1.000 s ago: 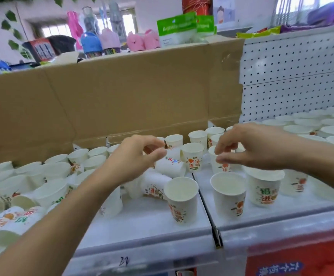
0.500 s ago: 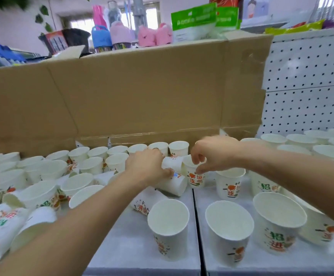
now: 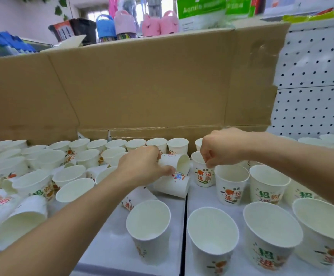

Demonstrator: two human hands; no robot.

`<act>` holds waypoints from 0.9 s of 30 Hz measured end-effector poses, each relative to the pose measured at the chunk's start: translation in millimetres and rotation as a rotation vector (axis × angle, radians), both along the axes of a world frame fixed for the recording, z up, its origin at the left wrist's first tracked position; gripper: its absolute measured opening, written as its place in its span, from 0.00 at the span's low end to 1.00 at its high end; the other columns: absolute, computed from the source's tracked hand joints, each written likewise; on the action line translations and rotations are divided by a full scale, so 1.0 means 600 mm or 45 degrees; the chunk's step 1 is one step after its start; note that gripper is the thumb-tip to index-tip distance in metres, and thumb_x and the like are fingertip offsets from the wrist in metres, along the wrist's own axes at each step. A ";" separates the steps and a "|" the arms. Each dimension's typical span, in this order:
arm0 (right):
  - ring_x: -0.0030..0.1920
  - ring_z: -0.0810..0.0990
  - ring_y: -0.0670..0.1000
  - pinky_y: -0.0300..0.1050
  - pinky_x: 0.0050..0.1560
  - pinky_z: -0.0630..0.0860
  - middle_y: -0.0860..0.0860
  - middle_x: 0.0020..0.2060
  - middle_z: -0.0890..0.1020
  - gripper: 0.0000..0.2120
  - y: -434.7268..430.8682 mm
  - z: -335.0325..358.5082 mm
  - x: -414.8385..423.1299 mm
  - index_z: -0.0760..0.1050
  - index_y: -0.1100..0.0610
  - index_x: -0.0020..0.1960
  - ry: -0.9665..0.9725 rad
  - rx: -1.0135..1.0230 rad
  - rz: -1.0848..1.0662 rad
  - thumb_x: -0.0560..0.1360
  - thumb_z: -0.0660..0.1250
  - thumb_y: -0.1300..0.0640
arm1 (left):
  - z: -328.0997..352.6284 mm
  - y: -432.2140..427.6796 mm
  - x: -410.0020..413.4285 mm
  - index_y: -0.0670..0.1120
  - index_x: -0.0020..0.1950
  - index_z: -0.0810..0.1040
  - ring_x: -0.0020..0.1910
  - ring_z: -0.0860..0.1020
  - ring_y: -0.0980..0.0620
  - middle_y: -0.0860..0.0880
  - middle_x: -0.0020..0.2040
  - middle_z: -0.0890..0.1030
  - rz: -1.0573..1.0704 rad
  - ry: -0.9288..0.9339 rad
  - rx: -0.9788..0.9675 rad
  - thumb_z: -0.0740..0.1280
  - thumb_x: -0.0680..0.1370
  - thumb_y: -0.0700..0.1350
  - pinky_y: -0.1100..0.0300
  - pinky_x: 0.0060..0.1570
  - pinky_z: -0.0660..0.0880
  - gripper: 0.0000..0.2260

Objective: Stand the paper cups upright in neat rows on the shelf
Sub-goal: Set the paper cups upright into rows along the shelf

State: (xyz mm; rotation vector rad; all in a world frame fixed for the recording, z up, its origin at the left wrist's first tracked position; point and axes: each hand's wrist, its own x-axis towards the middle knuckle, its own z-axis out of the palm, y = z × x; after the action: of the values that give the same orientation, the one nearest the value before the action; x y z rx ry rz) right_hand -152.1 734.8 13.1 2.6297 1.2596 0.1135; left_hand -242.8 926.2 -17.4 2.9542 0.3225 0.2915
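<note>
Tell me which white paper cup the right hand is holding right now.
The upright white paper cup with orange print, directly under the right hand, the only one pinched at its rim.

Bare shelf strip [image 3: 112, 248] open at front left, toppled cups [image 3: 170, 189] crowding the middle, cardboard wall [image 3: 142, 86] closing the back

Paper cups [image 3: 148, 226] across the lower frame, matt white inside, printed colour outside. Under them the shelf [image 3: 114, 251], smooth white with a faint sheen. Behind, brown cardboard [image 3: 142, 86], dull and slightly creased, glossy tape [image 3: 152, 129] along its fold. Upper right, white perforated pegboard [image 3: 311, 76].
</note>
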 end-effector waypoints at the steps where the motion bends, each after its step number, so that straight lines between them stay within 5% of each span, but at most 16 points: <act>1: 0.39 0.79 0.48 0.42 0.34 0.75 0.44 0.37 0.81 0.07 0.001 0.001 0.000 0.76 0.47 0.38 0.009 -0.005 -0.016 0.74 0.69 0.49 | -0.002 -0.003 0.003 0.53 0.59 0.72 0.53 0.76 0.50 0.54 0.52 0.79 -0.013 0.026 -0.006 0.70 0.71 0.62 0.54 0.49 0.74 0.22; 5: 0.38 0.79 0.51 0.43 0.33 0.72 0.48 0.37 0.81 0.12 0.008 0.009 0.004 0.78 0.53 0.39 -0.065 0.075 -0.014 0.74 0.67 0.46 | 0.000 0.002 0.007 0.53 0.57 0.73 0.49 0.77 0.53 0.58 0.43 0.79 -0.111 0.006 -0.182 0.73 0.71 0.51 0.54 0.47 0.76 0.17; 9: 0.43 0.76 0.49 0.41 0.35 0.70 0.42 0.36 0.75 0.05 0.045 0.019 0.009 0.74 0.46 0.40 -0.063 0.204 0.124 0.72 0.69 0.51 | 0.025 0.029 -0.010 0.54 0.50 0.79 0.43 0.77 0.56 0.58 0.38 0.81 -0.176 -0.070 -0.191 0.75 0.70 0.46 0.54 0.46 0.77 0.11; 14: 0.49 0.75 0.52 0.45 0.41 0.72 0.48 0.51 0.77 0.16 0.110 -0.012 0.039 0.74 0.51 0.56 -0.070 -0.011 0.176 0.70 0.72 0.57 | 0.033 0.052 -0.029 0.58 0.41 0.81 0.41 0.79 0.60 0.61 0.36 0.81 -0.211 -0.099 -0.082 0.74 0.69 0.44 0.55 0.45 0.78 0.08; 21: 0.36 0.71 0.52 0.42 0.28 0.59 0.49 0.38 0.77 0.04 0.124 -0.029 0.060 0.72 0.53 0.46 -0.325 -0.072 0.306 0.73 0.63 0.61 | 0.026 0.074 -0.038 0.59 0.40 0.79 0.41 0.78 0.62 0.61 0.37 0.80 -0.237 -0.135 -0.064 0.72 0.71 0.45 0.57 0.45 0.78 0.08; 27: 0.40 0.76 0.52 0.43 0.36 0.71 0.45 0.36 0.74 0.07 0.119 -0.005 0.067 0.73 0.51 0.42 0.053 0.262 -0.064 0.74 0.64 0.61 | 0.027 0.076 -0.040 0.58 0.43 0.81 0.43 0.77 0.62 0.61 0.38 0.80 -0.298 -0.111 0.011 0.71 0.72 0.46 0.59 0.45 0.77 0.05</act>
State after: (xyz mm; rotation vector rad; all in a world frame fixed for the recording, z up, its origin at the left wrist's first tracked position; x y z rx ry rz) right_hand -111.6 806.4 10.1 2.8498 1.2548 0.1907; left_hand -266.6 971.7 -1.2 2.9380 -0.0359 0.3893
